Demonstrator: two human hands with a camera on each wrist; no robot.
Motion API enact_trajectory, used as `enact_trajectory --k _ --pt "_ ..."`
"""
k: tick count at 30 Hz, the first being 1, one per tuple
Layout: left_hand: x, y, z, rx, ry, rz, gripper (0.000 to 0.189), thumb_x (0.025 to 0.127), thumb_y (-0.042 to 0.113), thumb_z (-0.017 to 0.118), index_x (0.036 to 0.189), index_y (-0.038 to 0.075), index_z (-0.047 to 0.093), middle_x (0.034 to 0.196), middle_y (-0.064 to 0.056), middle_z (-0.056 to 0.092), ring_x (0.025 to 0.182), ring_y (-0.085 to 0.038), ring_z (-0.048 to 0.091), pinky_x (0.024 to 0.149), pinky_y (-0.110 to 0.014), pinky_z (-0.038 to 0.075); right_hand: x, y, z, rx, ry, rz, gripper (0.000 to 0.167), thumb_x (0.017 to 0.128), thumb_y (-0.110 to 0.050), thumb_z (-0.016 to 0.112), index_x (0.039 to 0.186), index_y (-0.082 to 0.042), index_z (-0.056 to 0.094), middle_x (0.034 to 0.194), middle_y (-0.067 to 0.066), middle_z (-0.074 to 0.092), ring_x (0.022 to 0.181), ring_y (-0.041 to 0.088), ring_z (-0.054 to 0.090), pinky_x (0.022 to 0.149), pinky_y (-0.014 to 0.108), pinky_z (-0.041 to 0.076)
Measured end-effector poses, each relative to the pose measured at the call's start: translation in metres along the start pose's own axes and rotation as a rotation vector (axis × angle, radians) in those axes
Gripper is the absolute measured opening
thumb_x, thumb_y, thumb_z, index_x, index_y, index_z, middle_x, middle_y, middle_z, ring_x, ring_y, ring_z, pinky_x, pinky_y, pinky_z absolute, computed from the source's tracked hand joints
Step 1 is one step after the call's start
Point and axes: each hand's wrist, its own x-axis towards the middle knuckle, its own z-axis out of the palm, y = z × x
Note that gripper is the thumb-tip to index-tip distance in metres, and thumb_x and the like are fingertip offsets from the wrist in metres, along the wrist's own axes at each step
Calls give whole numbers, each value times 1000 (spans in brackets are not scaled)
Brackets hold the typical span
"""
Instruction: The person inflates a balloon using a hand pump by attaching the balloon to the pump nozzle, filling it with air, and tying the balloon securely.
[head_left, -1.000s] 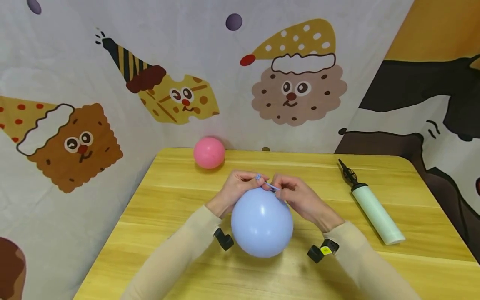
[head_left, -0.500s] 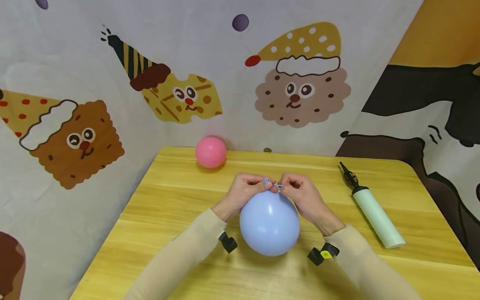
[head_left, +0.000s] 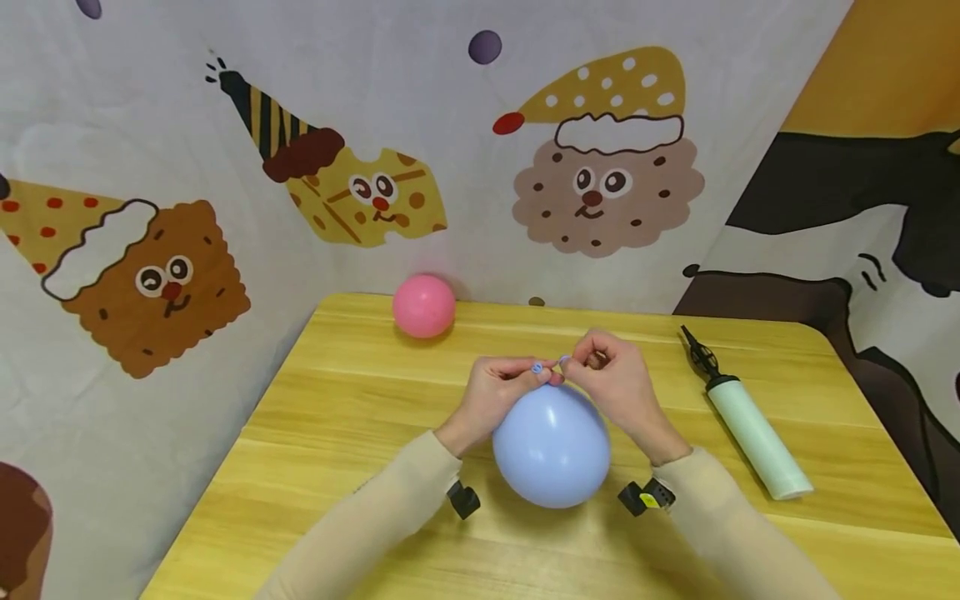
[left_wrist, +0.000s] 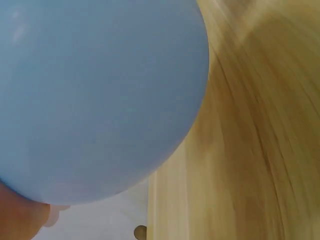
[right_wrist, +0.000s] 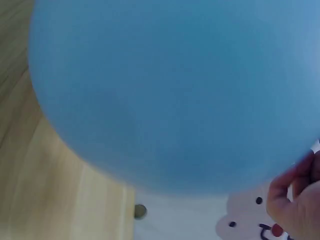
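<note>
An inflated light-blue balloon (head_left: 553,448) is held above the table, its neck end up and away from the person. My left hand (head_left: 491,396) pinches the neck between thumb and fingers, with the rolled lip (head_left: 537,367) showing at the thumb tip. Just to its right, my right hand (head_left: 617,385) pinches a small blue piece at the neck with thumb and forefinger. In both wrist views the balloon (left_wrist: 100,100) fills much of the picture and hides most of the fingers. Part of a hand (right_wrist: 300,200) shows in the right wrist view.
A small pink balloon (head_left: 424,306) rests at the table's back edge. To the right lies a pale-green hand pump (head_left: 757,437) with a black nozzle. Behind the wooden table (head_left: 315,467) hangs a printed cloth (head_left: 480,208) with cartoon biscuits.
Both hands and the blue balloon have shifted slightly right in the head view. The stretched blue strand between the hands looks shorter, and the right hand's fingertips have risen above the balloon.
</note>
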Motion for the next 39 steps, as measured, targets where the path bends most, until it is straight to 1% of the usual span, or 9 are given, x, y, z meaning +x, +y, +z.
enact_trajectory --k 3,7,10,12,15,20,25,32,39 --pt "-1 -2 -2 -4 25 -28 23 99 11 70 113 -7 75 101 -15 78 107 -27 74 93 -43 58 -1 2 0 -116 48 -143 19 84 -3 78 76 -13 65 75 3 50 74 16 46 63 27 35" --pt "1 -2 -5 -43 45 -109 25 99 9 70 117 -8 73 99 -12 79 108 -25 73 95 -41 58 1 8 2 -237 141 -445 24 78 3 80 72 -14 63 72 0 48 75 15 45 63 26 34" --pt "2 -1 -6 -77 41 -175 27 99 9 71 119 -9 71 99 -10 79 109 -24 73 96 -41 57 3 12 4 -287 202 -668 18 78 -1 77 71 -10 63 71 1 52 76 19 47 66 26 36" --pt "3 -1 -7 -93 39 -219 27 98 8 72 118 -9 71 99 -9 79 109 -24 73 95 -41 57 4 15 5 -307 230 -767 14 80 -5 74 71 -9 64 71 2 55 77 23 50 71 28 39" --pt "5 -3 -9 -111 38 -280 23 97 8 73 114 -8 74 100 -10 79 105 -23 74 93 -38 58 5 17 7 -337 247 -846 17 87 -13 69 71 -8 66 71 3 57 80 29 52 77 35 42" --pt "7 -4 -12 -110 41 -358 12 96 9 75 103 -1 75 100 -10 78 95 -19 76 85 -32 60 4 17 10 -376 257 -881 25 93 -18 68 70 -8 68 70 5 59 82 33 54 81 44 43" --pt "6 -3 -14 -126 39 -390 10 96 9 73 101 3 68 94 -10 78 90 -21 76 78 -34 62 1 13 10 -378 208 -821 17 85 -11 77 71 -9 69 72 5 60 85 33 54 81 45 42" --pt "4 -3 -18 -87 9 -344 20 99 15 72 112 0 75 95 -9 79 94 -23 76 86 -38 61 -1 10 9 -392 169 -696 16 77 -5 83 70 -8 69 74 5 62 88 32 54 83 42 43" --pt "-2 -4 -29 -45 -141 -292 28 105 15 63 119 -8 69 96 -7 79 97 -22 76 90 -38 60 -4 12 13 -347 148 -597 22 71 2 89 71 -8 70 73 2 60 88 25 53 74 36 42"
